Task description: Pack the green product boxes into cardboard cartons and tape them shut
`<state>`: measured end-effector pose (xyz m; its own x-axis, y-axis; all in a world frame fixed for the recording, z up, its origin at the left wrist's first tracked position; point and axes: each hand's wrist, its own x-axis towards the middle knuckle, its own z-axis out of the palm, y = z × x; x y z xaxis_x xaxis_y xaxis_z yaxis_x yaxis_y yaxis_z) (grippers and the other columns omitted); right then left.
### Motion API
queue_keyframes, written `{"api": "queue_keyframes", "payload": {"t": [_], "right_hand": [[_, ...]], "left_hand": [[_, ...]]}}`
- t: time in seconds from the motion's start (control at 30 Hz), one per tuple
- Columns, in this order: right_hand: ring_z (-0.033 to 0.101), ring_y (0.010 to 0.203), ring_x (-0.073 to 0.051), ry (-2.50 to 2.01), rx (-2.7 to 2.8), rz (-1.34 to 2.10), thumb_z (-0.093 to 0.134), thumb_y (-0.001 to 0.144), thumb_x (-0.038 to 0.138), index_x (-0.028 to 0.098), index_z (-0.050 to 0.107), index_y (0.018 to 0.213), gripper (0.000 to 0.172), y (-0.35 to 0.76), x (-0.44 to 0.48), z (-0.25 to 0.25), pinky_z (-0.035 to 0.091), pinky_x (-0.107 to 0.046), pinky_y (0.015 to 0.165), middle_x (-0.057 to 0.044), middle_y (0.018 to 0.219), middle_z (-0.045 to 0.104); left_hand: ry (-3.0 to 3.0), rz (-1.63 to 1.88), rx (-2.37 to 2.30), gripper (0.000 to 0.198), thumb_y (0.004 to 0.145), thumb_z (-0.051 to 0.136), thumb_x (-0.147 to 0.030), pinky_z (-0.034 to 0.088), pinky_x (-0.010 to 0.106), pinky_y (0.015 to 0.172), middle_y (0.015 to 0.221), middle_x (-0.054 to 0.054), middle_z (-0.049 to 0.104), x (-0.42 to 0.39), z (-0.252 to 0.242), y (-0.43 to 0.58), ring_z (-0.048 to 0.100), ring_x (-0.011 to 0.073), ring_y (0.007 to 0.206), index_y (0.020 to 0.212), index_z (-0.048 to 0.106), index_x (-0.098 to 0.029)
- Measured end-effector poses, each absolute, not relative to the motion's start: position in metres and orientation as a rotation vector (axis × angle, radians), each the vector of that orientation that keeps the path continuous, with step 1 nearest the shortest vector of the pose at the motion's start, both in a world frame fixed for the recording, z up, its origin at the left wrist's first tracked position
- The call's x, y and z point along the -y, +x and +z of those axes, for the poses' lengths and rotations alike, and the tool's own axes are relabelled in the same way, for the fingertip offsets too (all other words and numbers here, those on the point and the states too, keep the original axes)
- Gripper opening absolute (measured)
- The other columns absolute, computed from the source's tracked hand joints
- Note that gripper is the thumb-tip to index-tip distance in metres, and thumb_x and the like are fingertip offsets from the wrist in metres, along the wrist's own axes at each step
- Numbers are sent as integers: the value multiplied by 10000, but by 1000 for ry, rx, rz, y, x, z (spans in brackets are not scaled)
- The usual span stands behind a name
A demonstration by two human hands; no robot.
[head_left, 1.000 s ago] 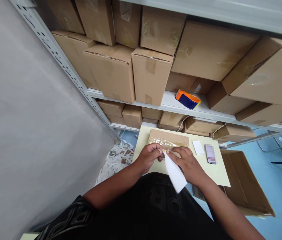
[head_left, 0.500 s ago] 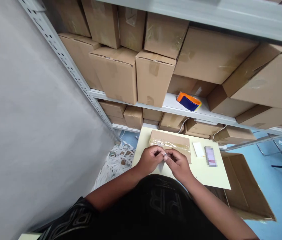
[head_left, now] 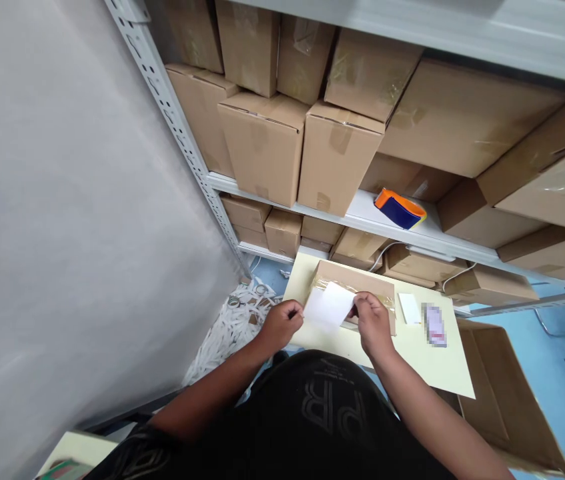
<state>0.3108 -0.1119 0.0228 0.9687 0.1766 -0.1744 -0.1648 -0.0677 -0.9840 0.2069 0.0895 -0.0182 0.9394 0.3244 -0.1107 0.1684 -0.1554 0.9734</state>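
A blank white sheet of paper (head_left: 333, 303) spans the gap between my hands, above a taped cardboard box (head_left: 329, 270) on the pale yellow table. My right hand (head_left: 374, 323) pinches the sheet at its right edge. At the left edge, my left hand (head_left: 279, 327) is closed, its fingertips against a fainter, blurred white part; whether this is a second layer cannot be made out. The sheet partly covers the box's clear tape.
To the box's right, a small white block (head_left: 409, 309) and a pixelated item (head_left: 434, 325) lie on the table (head_left: 432, 367). Shelves of cartons (head_left: 339, 157) rise behind, with an orange and blue band (head_left: 400, 209). White paper strips (head_left: 222, 340) litter the floor; an open carton (head_left: 507, 393) stands right.
My hands, pinched together half a second ago, have moved apart. The white sheet now shows broad and flat between them. The camera view has shifted slightly left.
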Motion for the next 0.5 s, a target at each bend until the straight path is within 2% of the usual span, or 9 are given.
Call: {"api": "queue_keyframes", "payload": {"t": [0.13,0.23,0.37,0.43,0.5], "right_hand": [[507,560,-135,-1584,-88,183,658,852,371,204,648,761,190,326,119,22,406,-262,575,38,573,574],[469,502,-117,-1550,-88,166,676,862,395,202,640,787,210,331,126,25,376,-252,523,53,539,549],[537,490,-132,-1501,-103,197,695,851,401,196,652,845,209,332,140,27,443,-264,530,32,564,621],[603,522,-160,-1466,-156,195,712,803,368,188,659,845,193,332,148,25,505,-299,566,-5,623,685],[649,556,-188,-1433,-190,195,714,752,324,180,668,827,169,331,155,21,547,-341,610,-37,671,724]], "left_hand": [[1958,22,-526,147,738,543,-290,341,269,645,625,-21,519,-142,-62,177,497,169,664,621,518,-204],[2075,-105,-724,174,813,507,-285,355,277,674,660,-2,587,-183,-94,149,553,194,718,668,557,-202],[2307,-248,-874,272,923,431,-287,391,284,703,745,40,667,-231,-135,114,620,217,785,718,586,-197],[2429,-399,-923,283,946,426,-291,440,299,766,868,83,723,-249,-155,104,670,243,883,817,654,-185],[2503,-517,-961,296,946,446,-287,478,327,855,1060,140,741,-261,-171,99,690,273,1026,1033,699,-160]]}}
